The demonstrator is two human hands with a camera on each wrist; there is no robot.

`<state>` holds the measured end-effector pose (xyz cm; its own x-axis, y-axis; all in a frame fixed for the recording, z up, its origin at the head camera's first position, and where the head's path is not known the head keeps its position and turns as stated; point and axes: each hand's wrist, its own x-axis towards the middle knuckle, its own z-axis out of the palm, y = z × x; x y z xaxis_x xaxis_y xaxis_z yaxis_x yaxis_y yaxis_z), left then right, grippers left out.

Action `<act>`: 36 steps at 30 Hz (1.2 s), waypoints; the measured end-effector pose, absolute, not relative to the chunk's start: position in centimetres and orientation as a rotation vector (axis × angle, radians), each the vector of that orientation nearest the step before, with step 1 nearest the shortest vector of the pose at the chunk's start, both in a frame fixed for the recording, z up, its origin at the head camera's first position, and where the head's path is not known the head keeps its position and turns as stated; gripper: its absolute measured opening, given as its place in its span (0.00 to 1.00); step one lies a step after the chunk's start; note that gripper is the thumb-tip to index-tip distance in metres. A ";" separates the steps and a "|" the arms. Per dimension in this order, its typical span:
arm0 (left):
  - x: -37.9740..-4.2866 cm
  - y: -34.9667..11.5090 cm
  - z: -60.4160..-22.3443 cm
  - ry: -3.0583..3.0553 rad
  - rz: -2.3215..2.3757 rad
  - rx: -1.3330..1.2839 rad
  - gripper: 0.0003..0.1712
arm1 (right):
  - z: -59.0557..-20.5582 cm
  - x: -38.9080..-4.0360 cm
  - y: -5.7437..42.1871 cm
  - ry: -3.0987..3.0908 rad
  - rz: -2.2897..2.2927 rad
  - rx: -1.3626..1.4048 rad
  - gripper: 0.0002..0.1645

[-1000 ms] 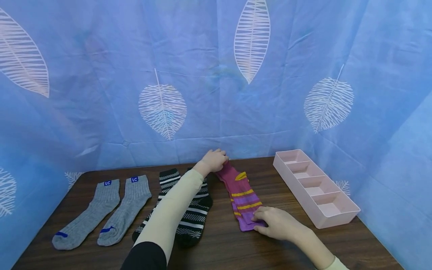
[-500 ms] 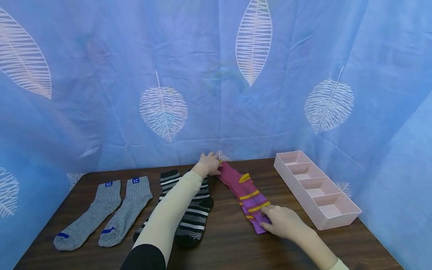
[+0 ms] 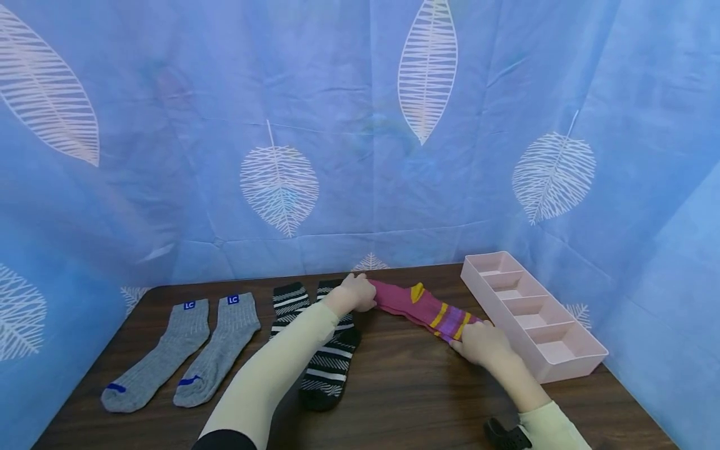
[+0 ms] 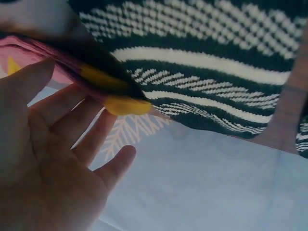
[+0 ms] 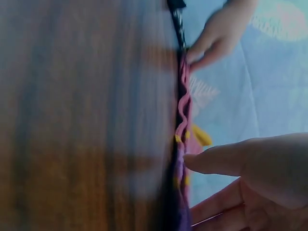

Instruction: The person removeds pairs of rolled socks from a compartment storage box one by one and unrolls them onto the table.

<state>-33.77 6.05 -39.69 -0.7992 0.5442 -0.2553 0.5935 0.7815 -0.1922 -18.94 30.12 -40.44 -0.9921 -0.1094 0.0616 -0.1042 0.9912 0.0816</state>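
A pair of pink and purple socks [image 3: 400, 301] with yellow stripes lies stacked and slanting across the dark wooden table. My left hand [image 3: 354, 294] pinches them at the cuff end. In the left wrist view, the thumb and fingers of that hand [image 4: 53, 149] lie around the yellow-edged cuff [image 4: 127, 105]. At the purple toe end, my right hand [image 3: 482, 344] grips the pair. Its thumb [image 5: 216, 159] presses the socks' side in the right wrist view, with the fingers partly hidden. Black and white striped socks [image 3: 328, 369] lie under and beside my left forearm.
Two grey socks [image 3: 157, 356] with blue labels lie side by side at the left. To the right stands a pale pink box [image 3: 502, 317] with several compartments. A blue leaf-print cloth [image 3: 337, 125] hangs behind the table's back edge [image 3: 427, 270].
The toe end of the pink socks has swung right and away from me with my right hand, so the pair lies more crosswise. My left hand has stayed by the cuffs, its fingers closing on them.
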 end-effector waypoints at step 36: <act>-21.9 6.1 -39.6 2.777 -0.207 0.934 0.48 | -41.5 -29.5 33.7 -3.251 0.320 0.324 0.37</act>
<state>-21.86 6.11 -39.56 -0.7789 0.5807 -0.2367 0.6094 0.7901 -0.0669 -29.52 33.68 -41.54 -0.9707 -0.2083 -0.1198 -0.1809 0.9617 -0.2059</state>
